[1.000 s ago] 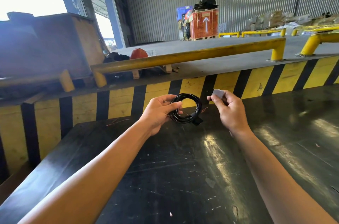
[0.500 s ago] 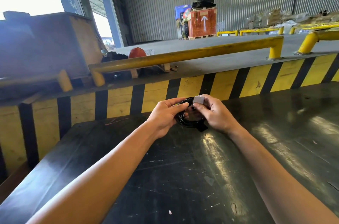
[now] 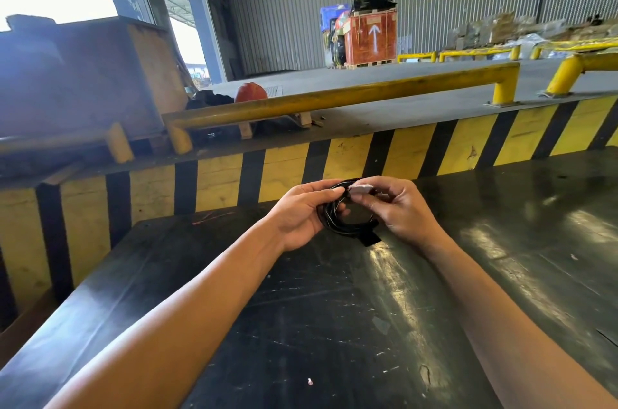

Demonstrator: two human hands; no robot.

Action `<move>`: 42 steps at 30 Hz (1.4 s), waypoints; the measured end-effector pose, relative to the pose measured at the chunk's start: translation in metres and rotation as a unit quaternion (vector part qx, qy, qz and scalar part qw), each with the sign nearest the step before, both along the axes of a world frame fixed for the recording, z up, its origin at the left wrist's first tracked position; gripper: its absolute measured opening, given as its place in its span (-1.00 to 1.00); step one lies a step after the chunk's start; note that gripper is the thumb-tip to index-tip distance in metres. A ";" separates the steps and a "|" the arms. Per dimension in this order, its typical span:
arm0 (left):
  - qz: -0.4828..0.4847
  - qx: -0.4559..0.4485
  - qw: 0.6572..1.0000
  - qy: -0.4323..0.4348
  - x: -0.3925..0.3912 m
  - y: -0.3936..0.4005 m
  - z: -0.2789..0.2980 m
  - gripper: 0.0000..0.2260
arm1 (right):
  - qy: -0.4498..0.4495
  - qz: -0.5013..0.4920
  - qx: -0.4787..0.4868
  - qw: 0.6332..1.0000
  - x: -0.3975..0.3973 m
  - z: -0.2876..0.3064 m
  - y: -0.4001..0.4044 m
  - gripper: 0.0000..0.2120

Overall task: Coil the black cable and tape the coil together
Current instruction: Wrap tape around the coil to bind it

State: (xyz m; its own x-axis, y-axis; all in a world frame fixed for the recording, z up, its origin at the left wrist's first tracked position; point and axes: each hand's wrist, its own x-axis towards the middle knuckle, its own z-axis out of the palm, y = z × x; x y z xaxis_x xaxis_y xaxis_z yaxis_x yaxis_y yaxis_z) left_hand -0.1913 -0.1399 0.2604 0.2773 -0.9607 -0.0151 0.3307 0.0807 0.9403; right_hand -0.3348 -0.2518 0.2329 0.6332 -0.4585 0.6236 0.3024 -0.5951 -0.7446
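Above the black table [image 3: 334, 325], the left hand [image 3: 301, 214] pinches the black cable [image 3: 337, 224], a glossy round coil facing the camera, plug end pointing down-right, while the right hand [image 3: 401, 211] presses pale tape [image 3: 360, 188] onto its top.

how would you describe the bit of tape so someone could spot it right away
Start at the black tabletop in front of the yellow-and-black striped wall, where two hands meet. The left hand holds the black cable coil; the right hand pinches the tape at the coil's top. It is the only small pale patch against the black cable.
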 end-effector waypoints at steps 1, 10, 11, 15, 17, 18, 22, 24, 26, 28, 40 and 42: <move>-0.004 -0.005 1.000 0.009 0.000 0.000 0.000 -0.78 | -0.013 -0.023 -0.022 0.999 -0.001 -0.001 0.000 -0.86; -0.021 -0.030 0.999 0.022 -0.003 -0.002 0.001 -0.76 | -0.055 -0.113 -0.099 0.987 -0.011 -0.001 -0.003 -0.84; -0.019 -0.029 0.999 0.017 -0.003 -0.002 0.002 -0.76 | -0.054 -0.110 -0.097 0.988 -0.012 -0.001 -0.003 -0.83; -0.004 -0.027 0.999 -0.020 -0.005 -0.003 0.004 -0.81 | -0.031 -0.098 -0.120 0.987 -0.013 -0.002 -0.006 -0.84; 0.001 -0.028 0.998 -0.053 -0.005 -0.002 0.005 -0.81 | -0.010 -0.100 -0.123 0.987 -0.014 -0.002 -0.006 -0.83; 0.002 -0.027 0.997 -0.070 -0.005 -0.001 0.005 -0.81 | -0.003 -0.104 -0.126 0.987 -0.014 -0.001 -0.007 -0.82; -0.003 -0.025 0.994 -0.110 -0.005 0.003 0.003 -0.81 | 0.006 -0.116 -0.098 0.988 -0.017 0.001 -0.007 -0.85; -0.008 -0.031 0.990 -0.137 -0.004 0.005 0.000 -0.81 | 0.003 -0.123 -0.083 0.989 -0.018 0.002 -0.009 -0.94; -0.005 -0.032 0.985 -0.168 -0.005 0.006 -0.002 -0.81 | 0.007 -0.131 -0.081 0.988 -0.020 0.003 -0.012 -0.98; 0.006 -0.034 0.981 -0.191 -0.005 0.006 -0.003 -0.82 | 0.011 -0.132 -0.081 0.988 -0.022 0.002 -0.012 -0.98; 0.084 0.053 0.957 -0.272 0.013 -0.001 -0.028 -0.85 | 0.274 -0.111 0.133 0.946 -0.006 -0.071 -0.029 -0.96; 0.089 0.122 0.941 -0.303 0.018 0.003 -0.058 -0.84 | 0.361 -0.120 0.093 0.920 0.003 -0.107 -0.019 -0.87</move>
State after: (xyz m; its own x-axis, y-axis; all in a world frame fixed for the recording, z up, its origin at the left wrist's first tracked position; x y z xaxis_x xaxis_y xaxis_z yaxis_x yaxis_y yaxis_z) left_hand -0.1729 -0.1366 0.2020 0.4621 -0.8867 -0.0174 -0.2696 -0.1591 0.9497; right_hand -0.3319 -0.2709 0.1264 0.7186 -0.6951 -0.0232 -0.4337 -0.4218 -0.7962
